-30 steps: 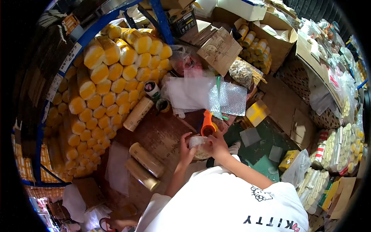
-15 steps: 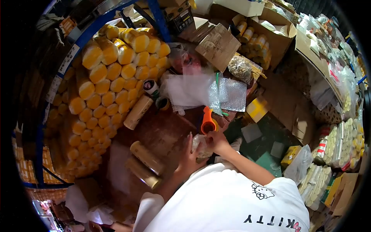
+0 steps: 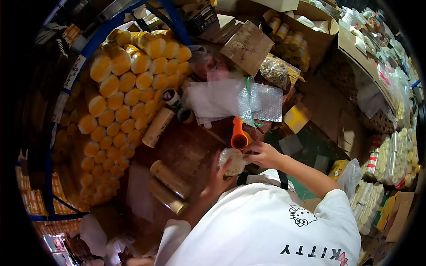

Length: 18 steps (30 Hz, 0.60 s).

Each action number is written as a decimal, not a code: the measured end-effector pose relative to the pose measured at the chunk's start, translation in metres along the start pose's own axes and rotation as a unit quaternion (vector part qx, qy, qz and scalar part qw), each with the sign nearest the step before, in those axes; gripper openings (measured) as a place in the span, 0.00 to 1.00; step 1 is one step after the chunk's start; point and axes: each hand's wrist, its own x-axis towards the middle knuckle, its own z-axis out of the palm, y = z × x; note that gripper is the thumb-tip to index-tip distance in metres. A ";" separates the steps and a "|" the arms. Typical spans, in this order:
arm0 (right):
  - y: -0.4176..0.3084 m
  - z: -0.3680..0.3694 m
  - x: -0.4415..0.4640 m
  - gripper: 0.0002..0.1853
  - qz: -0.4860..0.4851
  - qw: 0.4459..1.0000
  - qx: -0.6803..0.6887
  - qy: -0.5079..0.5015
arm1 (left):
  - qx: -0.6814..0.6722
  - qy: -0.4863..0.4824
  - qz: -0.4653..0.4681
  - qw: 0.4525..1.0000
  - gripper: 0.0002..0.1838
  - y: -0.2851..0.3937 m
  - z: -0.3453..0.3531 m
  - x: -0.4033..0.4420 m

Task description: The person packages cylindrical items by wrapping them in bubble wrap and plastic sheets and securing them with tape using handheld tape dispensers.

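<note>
L hand (image 3: 217, 176) has fingers wrapped round L side of pale clear-wrapped bundle (image 3: 233, 160), held btwn hands at wearer's front; R hand (image 3: 265, 155) fingers bent at its R edge, grip unclear. Orange tool (image 3: 238, 133) just beyond.

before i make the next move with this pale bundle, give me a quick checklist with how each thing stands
1. Left grip on the pale bundle: ok, the hand is against its left side.
2. Right grip firm on the bundle: cannot tell; its fingertips are at the right edge, but contact is unclear.
3. Orange tool close by: ok, it lies just ahead of the bundle.
4. Bubble wrap clear of both hands: ok, it lies farther ahead.
5. Two tan cylinders clear of the bundle: ok, they lie off to its left.
6. Bundle closed all round: cannot tell, part is hidden.
</note>
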 end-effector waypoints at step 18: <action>0.025 0.049 0.062 0.04 0.032 0.960 0.258 -0.105 | 0.045 -0.020 0.046 0.998 0.24 -0.019 -0.005 -0.006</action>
